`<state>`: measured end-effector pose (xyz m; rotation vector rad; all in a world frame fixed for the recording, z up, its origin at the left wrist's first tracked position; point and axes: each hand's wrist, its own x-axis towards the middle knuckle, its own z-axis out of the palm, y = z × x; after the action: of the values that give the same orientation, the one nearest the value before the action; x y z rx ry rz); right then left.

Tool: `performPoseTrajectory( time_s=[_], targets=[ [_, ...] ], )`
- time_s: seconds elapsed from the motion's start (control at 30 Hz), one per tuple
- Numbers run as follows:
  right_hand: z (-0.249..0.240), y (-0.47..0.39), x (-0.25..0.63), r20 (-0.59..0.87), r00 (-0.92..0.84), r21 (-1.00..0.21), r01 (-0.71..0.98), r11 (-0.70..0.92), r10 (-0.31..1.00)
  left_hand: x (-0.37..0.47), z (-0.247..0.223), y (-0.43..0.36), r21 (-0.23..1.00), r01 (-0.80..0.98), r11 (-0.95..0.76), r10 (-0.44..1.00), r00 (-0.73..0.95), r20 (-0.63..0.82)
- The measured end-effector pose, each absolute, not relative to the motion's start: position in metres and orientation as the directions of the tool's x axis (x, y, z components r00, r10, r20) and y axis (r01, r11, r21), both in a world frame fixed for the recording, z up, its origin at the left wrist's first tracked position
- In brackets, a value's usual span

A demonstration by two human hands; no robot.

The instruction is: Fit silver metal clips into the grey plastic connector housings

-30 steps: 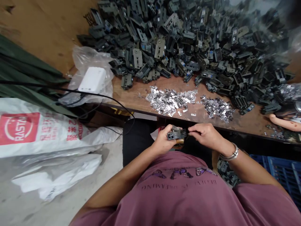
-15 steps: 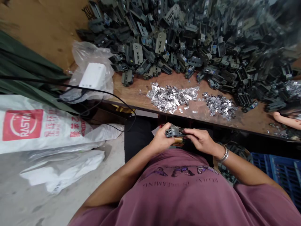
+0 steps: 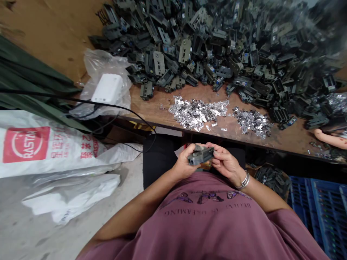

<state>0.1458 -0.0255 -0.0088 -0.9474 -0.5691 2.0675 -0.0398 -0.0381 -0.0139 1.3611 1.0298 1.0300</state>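
Left hand [image 3: 184, 164]: wrapped around one end of a grey part [image 3: 201, 156].
Right hand [image 3: 226, 164]: fingers closed on its other end; whether anything smaller is pinched cannot be told.
Grey part: oblong, matte, held above the lap.
Bench [image 3: 154, 106]: brown, worn wood.
Metal bits [image 3: 196, 112]: flat, shiny, strewn in two heaps.
Dark casings [image 3: 206, 47]: angular, hollow, piled behind.

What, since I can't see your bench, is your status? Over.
Left hand gripping dark grey part. Right hand at its right end, grip unclear. Black cable loops off to the left, apart from hands.
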Motion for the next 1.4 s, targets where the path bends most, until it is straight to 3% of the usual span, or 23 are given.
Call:
performPoseTrajectory(
  time_s=[0.13, 0.23, 0.33, 0.4, 0.5, 0.6, 0.67, 0.73, 0.9, 0.97, 1.13, 1.4],
  targets=[
    [-0.014, -0.031, 0.152, -0.358, -0.36, -0.794, -0.368, -0.484, 0.861, -0.049, 0.0, -0.035, 0.968, -0.083, 0.236, 0.864, 0.474, -0.17],
    [-0.015, -0.036, 0.155, -0.241, -0.374, -0.943, -0.127, -0.306, 0.896, -0.043, 0.001, -0.033, 0.886, -0.151, 0.438, 0.814, 0.484, -0.32],
    [-0.01, -0.028, 0.166, -0.083, -0.432, -0.986, 0.166, -0.011, 0.898, -0.032, -0.001, -0.033, 0.807, -0.185, 0.56, 0.78, 0.444, -0.44],
    [-0.005, -0.011, 0.181, 0.082, -0.367, -0.891, 0.389, 0.233, 0.927, -0.025, -0.001, -0.032, 0.767, -0.231, 0.598, 0.774, 0.416, -0.478],
    [-0.003, 0.025, 0.203, 0.309, -0.277, -0.557, 0.723, 0.409, 0.91, -0.018, 0.003, -0.026, 0.727, -0.299, 0.618, 0.774, 0.391, -0.498],
    [-0.007, 0.055, 0.213, 0.247, -0.32, -0.245, 0.893, 0.378, 0.915, -0.011, 0.008, -0.02, 0.724, -0.309, 0.617, 0.779, 0.375, -0.503],
    [-0.009, 0.064, 0.213, 0.181, -0.341, -0.158, 0.916, 0.369, 0.923, -0.007, 0.009, -0.016, 0.734, -0.302, 0.608, 0.788, 0.34, -0.513],
    [-0.007, 0.061, 0.207, 0.197, -0.346, -0.212, 0.899, 0.385, 0.917, -0.004, 0.009, -0.014, 0.747, -0.289, 0.599, 0.798, 0.295, -0.526],
    [0.002, 0.024, 0.18, 0.279, -0.267, -0.691, 0.611, 0.386, 0.922, -0.001, 0.002, -0.013, 0.823, -0.276, 0.497, 0.864, 0.252, -0.437],
    [0.004, 0.009, 0.167, 0.291, -0.236, -0.785, 0.495, 0.373, 0.927, -0.002, -0.002, -0.014, 0.858, -0.277, 0.432, 0.894, 0.259, -0.366],
    [0.002, -0.006, 0.149, 0.425, -0.285, -0.754, 0.414, 0.51, 0.859, -0.004, -0.007, -0.016, 0.934, -0.13, 0.333, 0.923, 0.246, -0.295],
    [-0.002, -0.009, 0.149, 0.465, -0.26, -0.719, 0.447, 0.532, 0.846, -0.003, -0.003, -0.019, 0.974, 0.011, 0.225, 0.96, 0.17, -0.224]
  ],
)
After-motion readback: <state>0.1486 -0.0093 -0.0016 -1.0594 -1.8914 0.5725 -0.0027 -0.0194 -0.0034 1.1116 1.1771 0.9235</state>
